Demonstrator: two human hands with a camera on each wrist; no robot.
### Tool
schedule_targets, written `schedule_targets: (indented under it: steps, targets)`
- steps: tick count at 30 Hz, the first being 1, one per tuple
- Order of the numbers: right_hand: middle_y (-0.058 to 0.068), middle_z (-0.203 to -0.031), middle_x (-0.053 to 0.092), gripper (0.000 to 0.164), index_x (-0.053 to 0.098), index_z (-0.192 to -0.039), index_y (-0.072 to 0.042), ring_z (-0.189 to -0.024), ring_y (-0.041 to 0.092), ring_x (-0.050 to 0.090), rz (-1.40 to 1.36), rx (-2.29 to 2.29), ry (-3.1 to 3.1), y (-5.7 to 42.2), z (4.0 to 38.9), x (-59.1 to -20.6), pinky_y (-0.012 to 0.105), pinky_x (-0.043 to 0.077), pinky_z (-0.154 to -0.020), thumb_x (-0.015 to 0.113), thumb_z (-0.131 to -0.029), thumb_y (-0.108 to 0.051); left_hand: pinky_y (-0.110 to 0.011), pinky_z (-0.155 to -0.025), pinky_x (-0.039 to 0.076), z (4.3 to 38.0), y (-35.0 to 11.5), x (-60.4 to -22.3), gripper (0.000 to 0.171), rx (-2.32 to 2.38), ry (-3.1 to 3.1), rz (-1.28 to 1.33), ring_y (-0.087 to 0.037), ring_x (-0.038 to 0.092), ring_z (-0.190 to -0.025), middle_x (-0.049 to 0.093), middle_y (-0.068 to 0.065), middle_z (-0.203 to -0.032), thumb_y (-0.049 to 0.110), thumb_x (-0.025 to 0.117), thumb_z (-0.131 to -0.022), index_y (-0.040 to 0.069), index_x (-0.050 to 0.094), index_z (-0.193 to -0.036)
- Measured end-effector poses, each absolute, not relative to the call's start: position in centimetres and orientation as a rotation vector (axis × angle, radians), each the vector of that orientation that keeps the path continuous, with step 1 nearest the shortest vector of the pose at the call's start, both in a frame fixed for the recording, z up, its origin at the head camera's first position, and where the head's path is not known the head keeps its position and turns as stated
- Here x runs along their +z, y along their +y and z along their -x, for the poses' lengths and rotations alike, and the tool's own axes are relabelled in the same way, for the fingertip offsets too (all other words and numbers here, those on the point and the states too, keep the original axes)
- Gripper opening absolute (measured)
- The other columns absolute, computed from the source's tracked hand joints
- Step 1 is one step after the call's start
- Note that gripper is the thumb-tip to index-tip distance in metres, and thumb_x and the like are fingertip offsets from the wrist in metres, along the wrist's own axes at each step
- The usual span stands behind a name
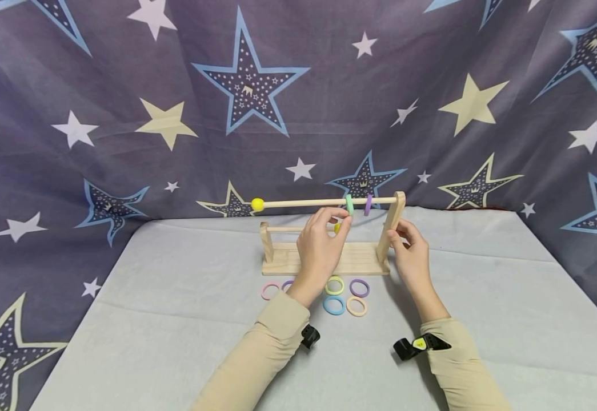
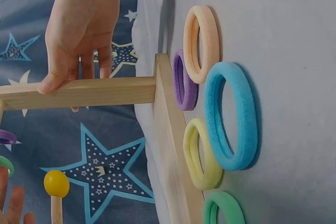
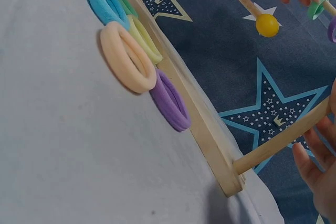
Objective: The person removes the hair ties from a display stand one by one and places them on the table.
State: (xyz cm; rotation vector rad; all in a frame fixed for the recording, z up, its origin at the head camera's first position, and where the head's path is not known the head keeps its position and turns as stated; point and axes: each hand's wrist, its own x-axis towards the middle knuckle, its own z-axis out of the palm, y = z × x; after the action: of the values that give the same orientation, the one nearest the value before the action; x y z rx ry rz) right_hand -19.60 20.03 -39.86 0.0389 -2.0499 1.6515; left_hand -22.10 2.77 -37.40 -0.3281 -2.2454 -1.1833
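A wooden stand (image 1: 352, 260) has a long upper rod (image 1: 303, 203) tipped with a yellow ball and a shorter lower rod below. On the upper rod hang a green hair tie (image 1: 349, 204) and, closer to the post, a purple hair tie (image 1: 368, 205). My left hand (image 1: 321, 242) pinches the green one at its lower edge between thumb and fingers. The right hand (image 1: 412, 251) grips the tall right post (image 1: 392, 226), thumb on one side and fingers on the other; in the left wrist view this right hand (image 2: 81, 35) holds the post from above.
In front of the stand's base lie several hair ties: blue (image 2: 231, 116), peach (image 2: 201, 43), yellow (image 1: 335, 285), purple (image 1: 359, 287) and pink (image 1: 270, 291); my left forearm partly covers that row. A green hair tie (image 2: 224, 208) also lies there. A star-patterned cloth (image 1: 298, 114) hangs behind the table.
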Motion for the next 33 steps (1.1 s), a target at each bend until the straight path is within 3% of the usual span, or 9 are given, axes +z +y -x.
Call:
schedule_targets:
  steps: [9,18,26,33]
  targets:
    - [0.025,-0.112,0.063,0.031,0.057,-0.124,0.015,-0.093,0.001,0.056,-0.038,1.652,-2.055,20.0,19.6,-39.9,0.012,0.049,-0.075,0.06,-0.096,0.0,-0.033,-0.069,0.048,21.9,2.3,-37.3,0.011,-1.198,-2.215,0.323,-0.013,0.065,-0.09,0.069,0.012,-0.097,0.032,0.071,-0.092,0.023,0.071,-0.098]
    - [0.027,-0.113,0.062,0.032,0.057,-0.124,0.015,-0.093,0.003,0.057,-0.041,1.659,-2.052,20.1,19.7,-40.0,0.012,0.049,-0.075,0.06,-0.096,0.0,-0.034,-0.068,0.049,21.9,1.7,-37.4,0.011,-1.207,-2.208,0.293,-0.008,0.063,-0.089,0.07,0.012,-0.096,0.031,0.071,-0.092,0.023,0.071,-0.099]
    - [0.029,-0.114,0.062,0.032,0.057,-0.124,0.015,-0.093,0.002,0.057,-0.05,1.662,-2.045,20.1,19.7,-39.9,0.012,0.049,-0.075,0.06,-0.096,0.0,-0.037,-0.068,0.049,21.7,1.2,-37.3,0.011,-1.215,-2.186,0.284,-0.016,0.065,-0.089,0.071,0.008,-0.094,0.029,0.071,-0.092,0.021,0.071,-0.1]
    - [0.03,-0.115,0.062,0.032,0.057,-0.124,0.015,-0.093,0.003,0.057,-0.043,1.66,-2.052,20.1,19.6,-39.9,0.012,0.049,-0.075,0.06,-0.096,0.0,-0.038,-0.068,0.047,21.4,0.9,-37.3,0.011,-1.213,-2.166,0.271,-0.014,0.064,-0.087,0.07,0.005,-0.092,0.028,0.071,-0.092,0.021,0.072,-0.1]
